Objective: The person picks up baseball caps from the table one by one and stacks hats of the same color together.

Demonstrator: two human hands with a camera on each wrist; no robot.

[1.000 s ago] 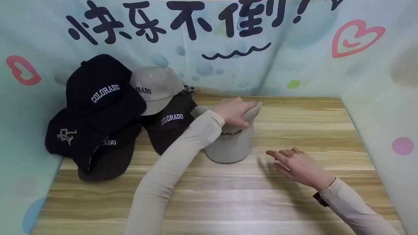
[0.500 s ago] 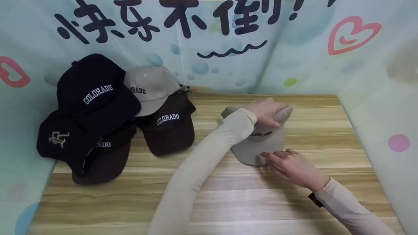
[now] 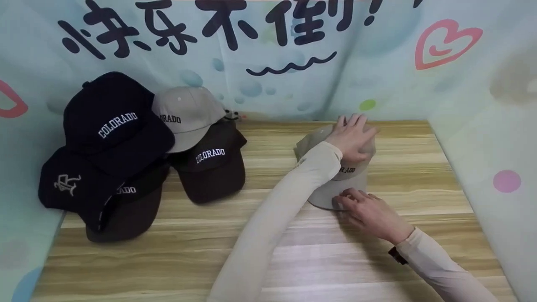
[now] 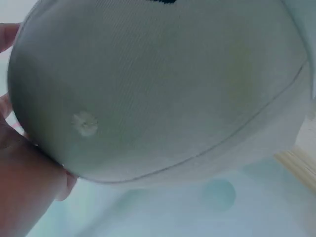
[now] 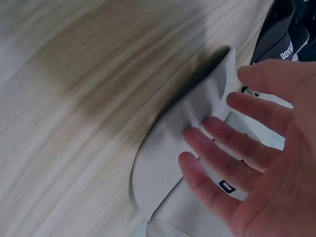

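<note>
A light grey baseball cap with dark lettering sits upright on the table, brim toward me. My left hand rests on its crown with fingers spread; the sleeve covers part of the cap and its lettering. In the left wrist view the crown fills most of the frame, with fingers along its left edge. My right hand is at the front of the brim, fingertips over it. The right wrist view shows these fingers extended and apart above the brim; whether they touch it I cannot tell.
At the left, several caps lie heaped: a navy one on top, another navy one below, a grey one and dark brown ones. A printed cloth backdrop encloses the wooden table at the back and sides.
My left hand has carried the grey cap rightward away from the heap, then loosened from its pinched crown and spread over it. My right hand has come to the brim.
</note>
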